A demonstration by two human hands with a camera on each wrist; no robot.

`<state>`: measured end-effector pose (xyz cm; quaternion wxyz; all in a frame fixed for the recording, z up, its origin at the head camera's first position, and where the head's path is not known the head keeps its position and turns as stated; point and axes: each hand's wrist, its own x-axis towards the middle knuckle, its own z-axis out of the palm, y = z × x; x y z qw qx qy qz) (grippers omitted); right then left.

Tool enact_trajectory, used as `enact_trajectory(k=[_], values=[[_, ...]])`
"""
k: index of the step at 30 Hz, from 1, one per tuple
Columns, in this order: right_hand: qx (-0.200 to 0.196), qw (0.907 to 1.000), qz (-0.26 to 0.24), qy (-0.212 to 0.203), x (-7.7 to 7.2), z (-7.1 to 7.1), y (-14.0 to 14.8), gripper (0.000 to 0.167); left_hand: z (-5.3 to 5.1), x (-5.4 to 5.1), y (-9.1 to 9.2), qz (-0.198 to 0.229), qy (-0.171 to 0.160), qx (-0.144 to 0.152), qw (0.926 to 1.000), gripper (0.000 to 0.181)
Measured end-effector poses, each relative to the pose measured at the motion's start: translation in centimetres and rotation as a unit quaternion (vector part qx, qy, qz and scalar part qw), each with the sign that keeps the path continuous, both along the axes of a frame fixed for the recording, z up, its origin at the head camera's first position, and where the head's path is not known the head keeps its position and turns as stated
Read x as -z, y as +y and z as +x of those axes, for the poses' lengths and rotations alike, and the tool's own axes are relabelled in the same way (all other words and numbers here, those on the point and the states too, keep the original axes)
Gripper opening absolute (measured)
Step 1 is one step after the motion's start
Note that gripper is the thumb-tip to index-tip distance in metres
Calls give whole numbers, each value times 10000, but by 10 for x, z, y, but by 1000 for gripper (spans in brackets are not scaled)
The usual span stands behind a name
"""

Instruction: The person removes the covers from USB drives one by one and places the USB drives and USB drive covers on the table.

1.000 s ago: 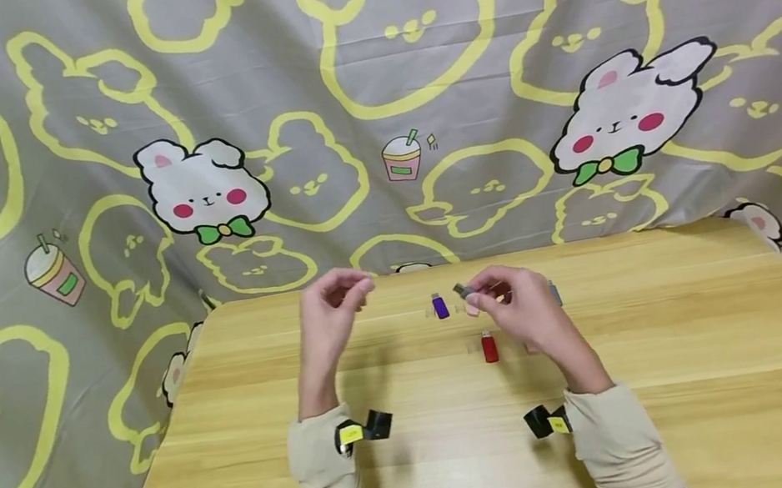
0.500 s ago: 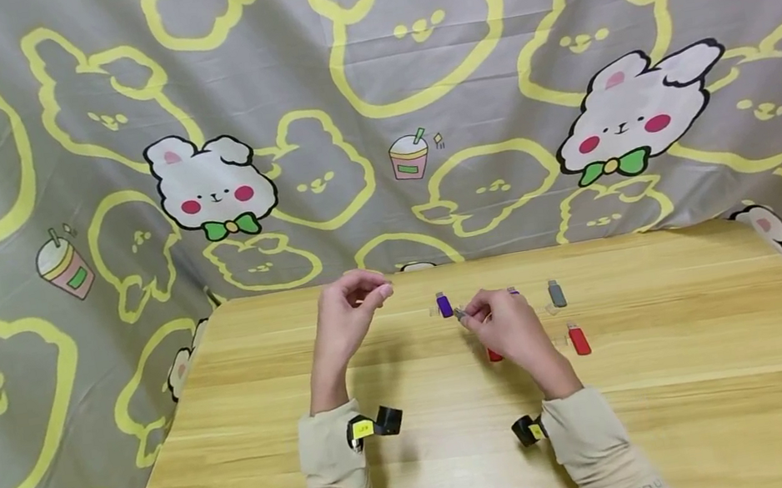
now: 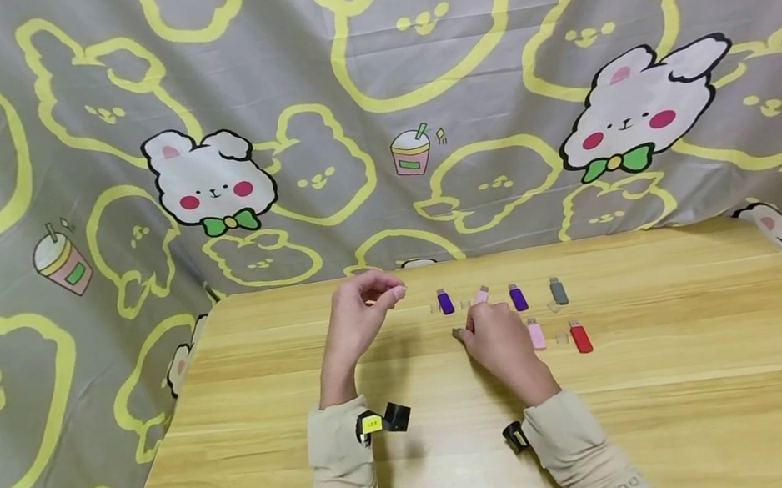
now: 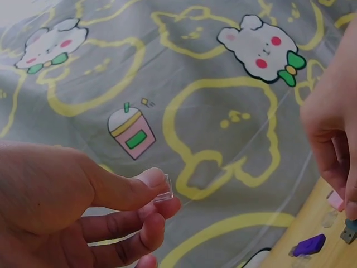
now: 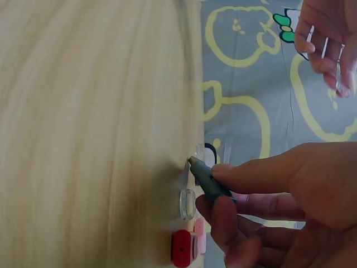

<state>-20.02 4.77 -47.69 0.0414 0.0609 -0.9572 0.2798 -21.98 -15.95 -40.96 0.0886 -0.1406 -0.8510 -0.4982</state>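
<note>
My left hand (image 3: 363,320) is raised above the table's far left part. Between its thumb and forefinger it pinches a small clear cap (image 4: 163,191), plain in the left wrist view. My right hand (image 3: 500,343) grips a dark grey USB stick (image 5: 208,181) with thumb and fingers, its metal plug pointing away from the fingertips. That hand is low over the table, among other USB sticks. Just beyond it lie a purple stick (image 3: 445,302) and a pink stick (image 3: 482,294). A red stick (image 5: 182,248) by the hand appears in the right wrist view but is hidden in the head view.
On the wooden table (image 3: 688,402), right of my right hand, lie another purple stick (image 3: 517,298), a grey stick (image 3: 558,291), another pink stick (image 3: 537,334) and a red one (image 3: 581,337). Clear caps (image 3: 562,338) lie beside several sticks. A patterned curtain (image 3: 300,38) hangs behind.
My right hand has come left and nearer with the grey USB stick, lowering it toward the table. My left hand has shifted slightly right, still pinching.
</note>
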Motion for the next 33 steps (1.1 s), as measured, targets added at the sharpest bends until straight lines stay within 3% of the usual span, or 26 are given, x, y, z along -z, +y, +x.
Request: enact_trajectory(k=[8,15,23,27,33], values=[[94,9995,255,-178,2,0,-5,48,-5,10,2,-326,-234,214,9990,5],[100,9991,383,-123,9,-2,-5,49,-8,21,9,-614,-571,295,9960,4],[78,9996,-180,199,0,-4,11,39,-10,36,20,-1226,-1084,713,9839,5],[193,9987,-444,163,-7,-6,26,30,-9,44,29,-1559,-1233,935,9756,2],[349,9967,-732,46,-13,-8,51,22,-7,57,42,-1961,-1380,753,9679,9]])
